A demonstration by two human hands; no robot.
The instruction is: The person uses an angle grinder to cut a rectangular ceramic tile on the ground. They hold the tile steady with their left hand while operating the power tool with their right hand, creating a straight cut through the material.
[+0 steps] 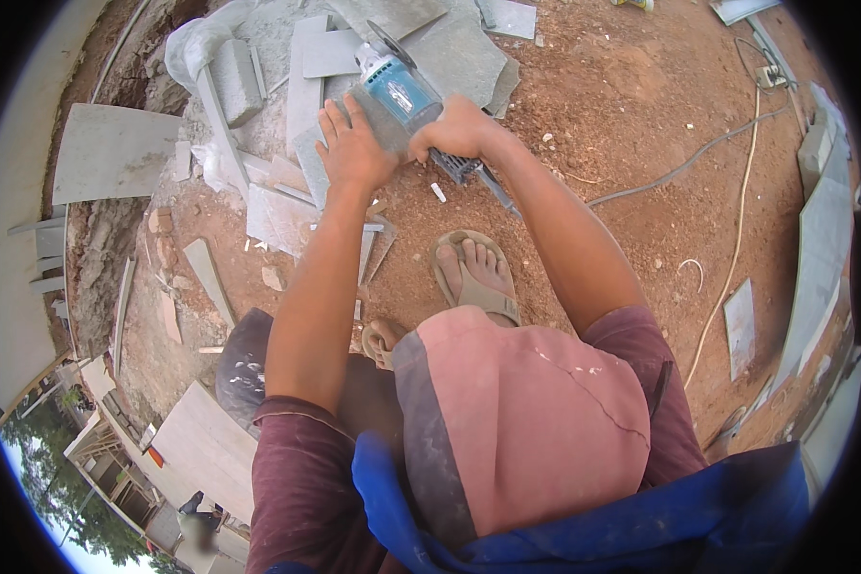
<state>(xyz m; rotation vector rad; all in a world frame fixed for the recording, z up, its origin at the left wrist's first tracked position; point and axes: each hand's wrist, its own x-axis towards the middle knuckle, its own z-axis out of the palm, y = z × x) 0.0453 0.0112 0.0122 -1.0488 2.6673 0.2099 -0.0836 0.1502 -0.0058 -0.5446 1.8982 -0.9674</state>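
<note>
My right hand (456,131) is wrapped round the rear body of a teal angle grinder (400,93). Its cutting disc (390,42) points away from me, over grey stone slabs (460,59). Beside the grinder, my left hand (359,153) lies with fingers spread on a grey stone piece (377,117). The grinder's cord (497,191) trails from its back end and passes under my right forearm. Whether the disc is spinning or touching stone, I cannot tell.
Cut slabs and strips (306,91) lie heaped ahead and to the left, near a cloudy plastic bag (193,48). A grey cable (684,163) and a pale cord (737,249) cross the reddish dirt. Long sheets (823,230) lean at the right. My sandalled foot (474,273) is close below.
</note>
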